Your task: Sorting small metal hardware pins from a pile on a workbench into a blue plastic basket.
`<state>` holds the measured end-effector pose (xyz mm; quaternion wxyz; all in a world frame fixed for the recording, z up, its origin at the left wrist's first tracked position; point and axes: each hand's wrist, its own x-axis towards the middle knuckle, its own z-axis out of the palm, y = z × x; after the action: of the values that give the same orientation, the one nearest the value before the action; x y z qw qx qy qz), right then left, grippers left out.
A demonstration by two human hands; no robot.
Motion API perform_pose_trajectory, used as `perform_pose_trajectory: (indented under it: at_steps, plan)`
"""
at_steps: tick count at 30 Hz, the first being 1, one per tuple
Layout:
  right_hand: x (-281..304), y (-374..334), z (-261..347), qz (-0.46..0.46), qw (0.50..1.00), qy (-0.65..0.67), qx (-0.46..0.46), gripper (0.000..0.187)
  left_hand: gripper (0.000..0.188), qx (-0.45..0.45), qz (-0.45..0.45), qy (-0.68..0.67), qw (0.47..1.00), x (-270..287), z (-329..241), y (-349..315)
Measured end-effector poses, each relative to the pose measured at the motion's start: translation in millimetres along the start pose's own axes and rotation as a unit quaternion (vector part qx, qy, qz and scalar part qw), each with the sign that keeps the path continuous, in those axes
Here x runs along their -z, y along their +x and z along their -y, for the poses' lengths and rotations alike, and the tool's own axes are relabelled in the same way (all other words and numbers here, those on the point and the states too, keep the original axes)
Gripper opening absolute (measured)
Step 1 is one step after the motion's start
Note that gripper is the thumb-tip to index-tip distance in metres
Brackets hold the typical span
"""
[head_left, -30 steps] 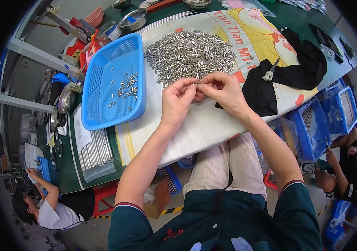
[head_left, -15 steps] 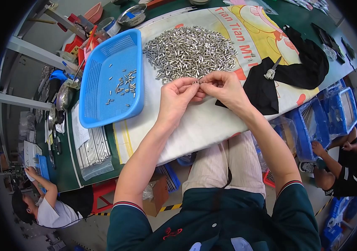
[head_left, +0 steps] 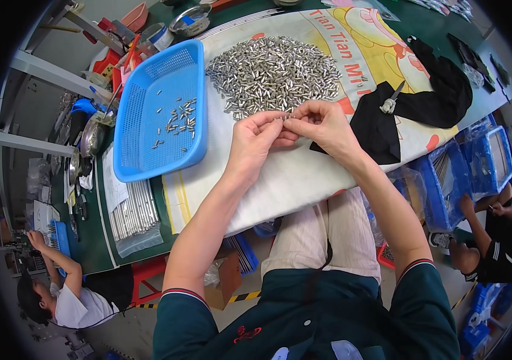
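Note:
My left hand (head_left: 257, 139) and my right hand (head_left: 323, 127) meet at the near edge of a heap of small shiny metal pins (head_left: 274, 75). Each hand is closed in a pinch, fingertips touching or nearly so. Between them a bit of small metal pin (head_left: 284, 118) shows, mostly covered by the fingers. Left of the heap stands a blue perforated plastic basket (head_left: 136, 120) with a loose scatter of the same pins (head_left: 184, 120) on its floor. A printed white and yellow cloth (head_left: 256, 195) lies under the heap and my hands.
Right of my hands lie a black cloth (head_left: 379, 132) and a small knife with a wrapped handle (head_left: 389, 104). Bundled metal rods (head_left: 136, 210) lie below the basket. Co-workers sit at left (head_left: 78, 303) and right (head_left: 496, 258), beside blue crates (head_left: 448, 186).
My hands stay pinched together in nearly the same spot, with slight finger movement. The co-worker at left has raised a hand, and the one at right has shifted an arm.

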<state>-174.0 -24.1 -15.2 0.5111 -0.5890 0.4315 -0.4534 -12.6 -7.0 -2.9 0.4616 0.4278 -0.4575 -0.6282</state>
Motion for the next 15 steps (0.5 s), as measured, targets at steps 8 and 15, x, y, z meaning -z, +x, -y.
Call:
perform_pose_trajectory:
  at_steps: [8,15]
  plan:
    - [-0.3,0.5,-1.3,0.002,1.000,0.001,-0.003,0.018,0.019,-0.004,0.006,0.003,1.000,0.4,0.4,-0.3]
    - [-0.5,-0.6,-1.3,-0.006,1.000,0.003,0.021,0.016,0.018,-0.019,0.011,0.002,1.000,0.7,1.4,-0.1]
